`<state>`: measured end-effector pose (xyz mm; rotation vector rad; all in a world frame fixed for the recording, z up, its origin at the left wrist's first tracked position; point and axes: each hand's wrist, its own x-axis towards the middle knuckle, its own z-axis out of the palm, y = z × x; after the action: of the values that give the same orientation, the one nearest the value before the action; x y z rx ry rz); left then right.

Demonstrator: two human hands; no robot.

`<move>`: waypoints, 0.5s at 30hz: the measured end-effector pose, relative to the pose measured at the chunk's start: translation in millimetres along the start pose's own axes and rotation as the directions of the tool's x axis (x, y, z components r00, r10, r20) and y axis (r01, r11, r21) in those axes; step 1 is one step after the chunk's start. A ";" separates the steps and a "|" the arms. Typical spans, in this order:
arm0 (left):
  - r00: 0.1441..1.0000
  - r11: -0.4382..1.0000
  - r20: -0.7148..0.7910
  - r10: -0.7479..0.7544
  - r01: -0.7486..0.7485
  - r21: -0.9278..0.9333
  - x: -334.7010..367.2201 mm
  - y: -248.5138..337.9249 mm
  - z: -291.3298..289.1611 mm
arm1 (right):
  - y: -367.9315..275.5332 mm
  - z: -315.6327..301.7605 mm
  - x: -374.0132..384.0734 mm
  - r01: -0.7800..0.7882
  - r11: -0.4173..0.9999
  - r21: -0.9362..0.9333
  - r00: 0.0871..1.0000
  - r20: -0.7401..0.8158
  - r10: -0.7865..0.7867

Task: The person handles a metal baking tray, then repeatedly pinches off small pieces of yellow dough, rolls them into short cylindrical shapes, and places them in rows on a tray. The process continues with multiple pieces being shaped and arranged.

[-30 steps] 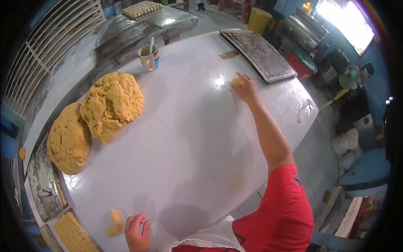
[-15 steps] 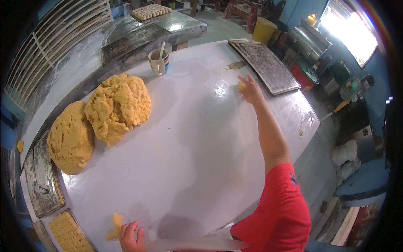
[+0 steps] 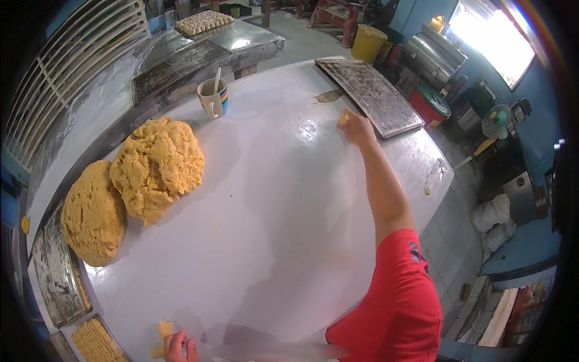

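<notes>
Stretched out across the white table (image 3: 259,199), my right hand (image 3: 358,129) is closed on a small yellow piece (image 3: 343,118), likely dough, beside a dark metal tray (image 3: 377,96). My left hand (image 3: 178,348) is low at the near edge, fingers curled and partly cut off by the frame. Against its fingers lies a yellow dough-like scrap (image 3: 164,329); what those fingers hold is hidden. Two big lumps of yellow dough rest at the left: a rough one (image 3: 158,169) behind a smoother one (image 3: 93,214).
A striped mug (image 3: 213,99) with a utensil in it stands toward the back. Along the left edge are a worn dark tray (image 3: 57,274) and a tray of yellow dough pieces (image 3: 99,342). Another table (image 3: 253,45) stands beyond, bearing a tray of pale pieces (image 3: 204,23).
My right hand's fingers have gone from partly spread to closed around the small yellow piece. My left hand's fingers are more bunched. The view has shifted slightly.
</notes>
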<state>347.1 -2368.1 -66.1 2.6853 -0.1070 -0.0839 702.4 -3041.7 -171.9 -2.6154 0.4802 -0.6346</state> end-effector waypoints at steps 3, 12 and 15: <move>1.000 1.000 -0.016 0.003 -0.003 0.017 1.1 -0.9 -2.8 | 3.5 6.2 -8.3 -0.058 0.998 0.034 0.997 0.043 0.057; 0.997 0.998 -0.076 0.022 -0.017 0.065 3.4 -6.7 0.7 | 69.0 -17.3 -28.0 -0.053 0.840 -0.540 0.969 -0.231 -0.087; 0.996 0.999 -0.088 0.017 -0.014 0.037 2.7 -1.3 -1.7 | 86.1 -20.9 -29.1 -0.045 0.816 -0.576 0.990 -0.134 -0.040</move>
<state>350.0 -2366.4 -65.3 2.7198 -0.1025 0.0419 647.9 -3109.9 -204.6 -3.1494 0.8341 -0.7718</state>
